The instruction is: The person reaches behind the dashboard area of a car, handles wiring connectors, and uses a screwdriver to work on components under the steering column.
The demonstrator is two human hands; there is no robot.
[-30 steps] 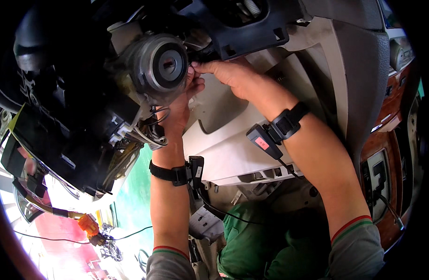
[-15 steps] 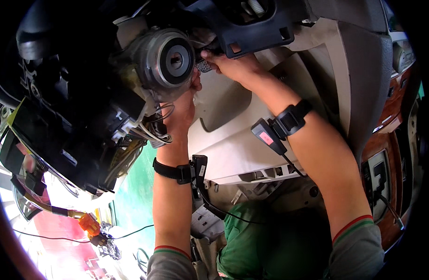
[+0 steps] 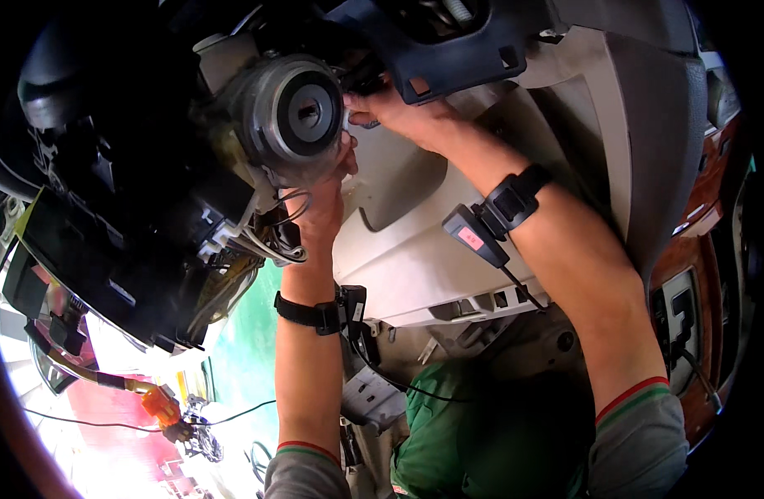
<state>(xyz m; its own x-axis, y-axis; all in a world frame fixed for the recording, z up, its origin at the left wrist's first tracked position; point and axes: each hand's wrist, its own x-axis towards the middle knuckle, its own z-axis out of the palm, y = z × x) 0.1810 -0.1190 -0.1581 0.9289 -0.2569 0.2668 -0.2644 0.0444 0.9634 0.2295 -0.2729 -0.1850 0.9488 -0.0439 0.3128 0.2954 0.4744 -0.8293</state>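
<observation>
Ignition lock (image 3: pixel 307 112), a round metal face with a narrow key slot, sits at about eleven o'clock in the view, with both bare hands close against its rim. At six o'clock from it the left hand (image 3: pixel 320 204) reaches up, its fingers (image 3: pixel 347 156) curled at the lock's lower right edge; most of them are hidden behind the round housing, so I cannot tell whether they grip anything. At three o'clock the right hand (image 3: pixel 411 116) comes in with thumb and fingers bent toward the lock's side (a small greyish piece (image 3: pixel 369 125) shows just under them, too blurred to name), and whether they pinch it I cannot tell. A dark plastic frame (image 3: pixel 473 75) overhangs that hand at two o'clock from the lock. Loose wires (image 3: pixel 270 241) and a white plug (image 3: pixel 211 237) hang at seven o'clock, an orange plug (image 3: pixel 159 405) farther out the same way. A beige panel (image 3: pixel 399 266) spreads at five o'clock, between the forearms, which each wear a black wrist strap (image 3: pixel 515 200).
</observation>
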